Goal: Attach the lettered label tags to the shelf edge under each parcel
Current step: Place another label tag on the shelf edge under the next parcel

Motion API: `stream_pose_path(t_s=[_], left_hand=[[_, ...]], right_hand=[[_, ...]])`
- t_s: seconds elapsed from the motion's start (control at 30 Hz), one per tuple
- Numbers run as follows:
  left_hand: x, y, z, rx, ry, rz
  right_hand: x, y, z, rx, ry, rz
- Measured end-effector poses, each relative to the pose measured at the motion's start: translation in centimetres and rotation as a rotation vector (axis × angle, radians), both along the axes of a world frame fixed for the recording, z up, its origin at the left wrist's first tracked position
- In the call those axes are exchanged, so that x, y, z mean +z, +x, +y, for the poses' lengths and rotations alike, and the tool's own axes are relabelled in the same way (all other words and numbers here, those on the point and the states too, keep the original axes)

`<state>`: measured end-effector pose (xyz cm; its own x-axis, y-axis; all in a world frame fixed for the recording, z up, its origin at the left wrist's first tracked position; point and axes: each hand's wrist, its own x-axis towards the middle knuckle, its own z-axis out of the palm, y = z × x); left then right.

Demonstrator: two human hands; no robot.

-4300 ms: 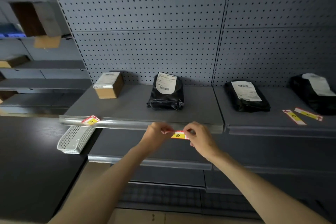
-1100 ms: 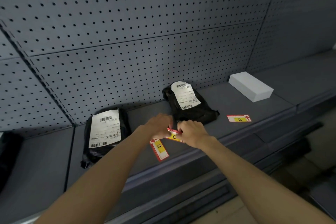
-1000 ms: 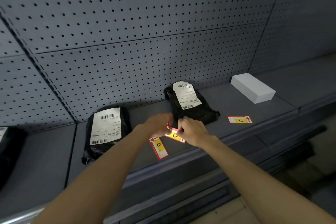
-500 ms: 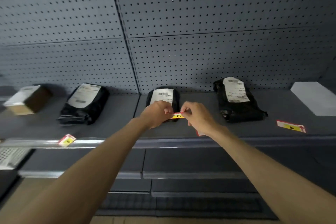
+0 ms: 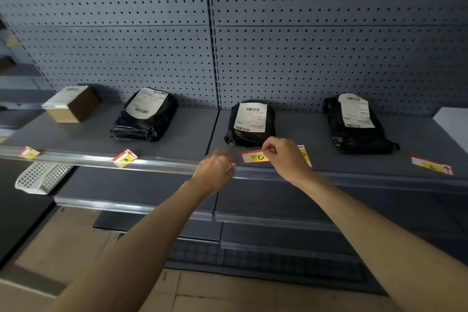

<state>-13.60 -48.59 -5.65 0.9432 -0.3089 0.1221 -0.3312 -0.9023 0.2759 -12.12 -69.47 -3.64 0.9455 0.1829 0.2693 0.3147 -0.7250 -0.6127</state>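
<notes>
**Currently: C tag at the rail, not seated yet**

Risks first, left to right.

- Two tags already sit in the clear rail: far-left tag (image 5: 29, 152) at 9 o'clock under the cardboard box (image 5: 72, 104), B tag (image 5: 125, 157) under the first black parcel (image 5: 147, 115). Both are crooked, so my guess is they are only half seated and a knock from an arm could pop them.
- Left hand (image 5: 215, 172) rests curled on the shelf edge (image 5: 354, 177) just left of centre. Holding nothing that I can see; fingertips are partly hidden.
- Right hand (image 5: 286, 159) pinches the C tag (image 5: 255, 156) by its right end, just below the second black parcel (image 5: 250, 123). One-ended pinch on thin card: likely to bow or skew on entry into the slot.
- Another tag (image 5: 305, 153) lies mostly hidden behind the right hand and could get swept off.
- E tag (image 5: 433, 166) lies loose at 3 o'clock, right of the third black parcel (image 5: 357, 124), near the lip.

Materials: tags are flat red-and-yellow card strips with handwritten letters. Parcels are crinkled glossy poly bags with white paper labels. Rail is a clear glossy plastic strip. Shelf is matte grey, with a perforated panel behind.
</notes>
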Motion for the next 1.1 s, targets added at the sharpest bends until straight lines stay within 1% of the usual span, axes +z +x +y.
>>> stream_pose_path(t_s=[0.17,0.3,0.63,0.77,0.97,1.1], left_hand=[[-2.0,-0.3,-0.9,-0.044,0.111,-0.081],[-2.8,-0.6,-0.8,-0.036,0.120,-0.092],[-3.2,-1.4,0.0,-0.044,0.043,-0.130],[-3.4,-1.4,0.2,-0.055,0.018,-0.132],[-3.2,-1.2,0.4,-0.071,0.000,-0.097],[-2.8,-1.2,0.4,-0.080,-0.008,-0.076]], right_hand=[[-1.0,-0.3,0.2,0.002,-0.027,-0.009],[-1.6,-0.4,0.9,-0.011,-0.024,-0.007],[-2.1,-0.4,3.1,-0.018,-0.139,-0.043],[-2.1,-0.3,3.3,-0.034,-0.133,-0.063],[-3.3,-0.3,3.8,0.022,-0.262,-0.050],[-3.2,-0.5,3.8,0.009,-0.283,-0.039]])
